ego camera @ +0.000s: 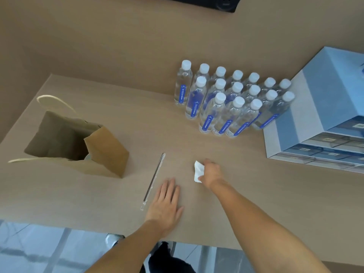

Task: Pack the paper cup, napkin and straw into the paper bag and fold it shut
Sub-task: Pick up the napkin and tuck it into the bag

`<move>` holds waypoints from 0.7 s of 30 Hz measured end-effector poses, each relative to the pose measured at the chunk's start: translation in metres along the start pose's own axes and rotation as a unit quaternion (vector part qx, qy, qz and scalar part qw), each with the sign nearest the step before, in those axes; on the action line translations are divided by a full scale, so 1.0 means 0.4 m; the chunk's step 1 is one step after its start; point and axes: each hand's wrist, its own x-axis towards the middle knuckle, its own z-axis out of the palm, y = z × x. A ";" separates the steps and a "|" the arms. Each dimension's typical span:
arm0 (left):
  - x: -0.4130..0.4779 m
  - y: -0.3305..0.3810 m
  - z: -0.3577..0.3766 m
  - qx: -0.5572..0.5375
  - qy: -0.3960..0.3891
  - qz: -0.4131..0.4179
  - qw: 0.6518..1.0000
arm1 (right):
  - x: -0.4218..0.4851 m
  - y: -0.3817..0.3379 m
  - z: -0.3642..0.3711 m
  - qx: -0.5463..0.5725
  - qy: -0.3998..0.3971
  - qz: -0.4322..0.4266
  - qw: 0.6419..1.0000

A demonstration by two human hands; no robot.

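Observation:
A brown paper bag [107,152] with cream rope handles stands open on the left of the table. A pale sliver deep inside the bag [88,157] may be the paper cup; I cannot tell for sure. A wrapped straw [152,181] lies on the table between the bag and my hands. My left hand [166,205] rests flat on the table, fingers spread, just right of the straw's near end. My right hand [209,172] pinches a white napkin [197,171] at table level.
Several water bottles [226,103] with white caps and blue labels stand in rows at the back right. A stack of blue and white boxes [319,119] sits at the far right. The table's front edge [78,226] runs close below my hands.

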 end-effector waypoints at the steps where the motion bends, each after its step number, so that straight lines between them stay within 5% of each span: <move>1: -0.003 0.002 0.011 -0.008 0.006 -0.008 1.000 | -0.005 0.006 0.000 -0.019 0.004 0.002 1.000; 4: -0.006 0.001 0.038 -0.036 0.019 -0.005 0.999 | -0.020 0.009 -0.016 -0.016 0.018 -0.005 1.000; 7: -0.007 -0.011 0.048 -0.050 0.043 0.006 0.998 | -0.033 -0.037 -0.060 0.112 0.026 -0.035 0.993; 12: -0.057 -0.037 0.036 -0.008 0.038 0.029 0.999 | -0.126 -0.204 -0.157 0.238 -0.085 -0.145 0.957; 21: -0.133 -0.222 0.023 0.040 0.047 0.146 0.987 | -0.292 -0.547 -0.335 0.270 -0.212 -0.313 0.885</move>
